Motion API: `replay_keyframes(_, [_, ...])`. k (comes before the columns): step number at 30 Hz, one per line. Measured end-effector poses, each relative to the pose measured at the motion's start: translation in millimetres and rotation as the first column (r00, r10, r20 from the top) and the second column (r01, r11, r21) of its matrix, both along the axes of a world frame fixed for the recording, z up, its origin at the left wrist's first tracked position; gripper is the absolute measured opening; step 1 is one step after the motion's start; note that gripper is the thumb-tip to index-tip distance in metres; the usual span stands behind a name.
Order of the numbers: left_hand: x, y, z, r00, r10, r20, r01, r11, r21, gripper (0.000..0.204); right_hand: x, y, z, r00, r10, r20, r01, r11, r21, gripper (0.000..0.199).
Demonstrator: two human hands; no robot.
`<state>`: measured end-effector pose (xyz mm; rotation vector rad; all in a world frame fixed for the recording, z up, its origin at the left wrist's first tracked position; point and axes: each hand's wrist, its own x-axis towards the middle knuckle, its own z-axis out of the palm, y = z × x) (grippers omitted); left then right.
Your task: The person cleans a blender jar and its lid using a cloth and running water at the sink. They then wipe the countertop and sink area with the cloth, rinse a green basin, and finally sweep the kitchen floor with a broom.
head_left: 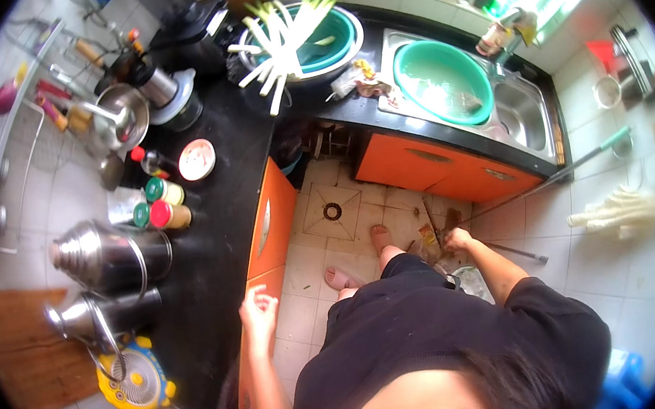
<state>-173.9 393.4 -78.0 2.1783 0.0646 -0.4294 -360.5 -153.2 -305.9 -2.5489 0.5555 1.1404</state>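
Note:
My left hand (259, 314) is raised beside the orange cabinet door (267, 219), near the counter's edge. Its fingers are loosely bent and apart, and nothing shows in them. Low on my right, my right hand (456, 239) is closed above the tiled floor. What it grips is too small and blurred to make out. Just beside it are a crumpled yellow-and-brown packet (428, 235) and a whitish plastic bag (472, 283), partly hidden by my clothing. A long pole with a green grip (614, 139) leans down from the right wall toward that hand.
A teal basin (440, 57) with water stands in the steel sink (521, 114). Leeks (290, 42) lie across bowls at the back. On the left counter (216, 208) are jars (170, 214), metal flasks (109, 255) and a yellow fan (134, 378). A drain (332, 211) is in the floor.

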Motion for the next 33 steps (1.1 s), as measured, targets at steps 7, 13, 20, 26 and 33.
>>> replay_keyframes(7, [2, -23, -6, 0.994, -0.086, 0.065, 0.053, 0.912, 0.406, 0.029, -58, -31, -23, 0.818, -0.487, -0.306, 0.513, 0.858, 0.005, 0.031])
replay_keyframes(13, [24, -106, 25, 0.989, -0.132, -0.059, 0.145, 0.914, 0.380, 0.044, 63, -37, 34, 0.847, -0.496, 0.190, 0.419, 0.844, 0.335, 0.038])
replay_keyframes(20, [45, -182, 2, 0.962, -0.234, 0.142, 0.220, 0.969, 0.109, 0.011, 145, -56, 132, 0.735, -0.322, 0.597, 0.157, 0.937, 0.312, 0.037])
replay_keyframes(26, [54, -246, 2, 0.926, -0.343, 0.160, 0.287, 0.911, 0.295, 0.019, 182, -91, 145, 0.607, -0.298, 0.736, 0.076, 0.944, 0.320, 0.031])
replay_keyframes(33, [69, -306, 9, 0.855, -0.503, 0.124, 0.440, 0.831, 0.339, 0.014, 208, -111, 133, 0.695, -0.293, 0.656, 0.110, 0.946, 0.305, 0.031])
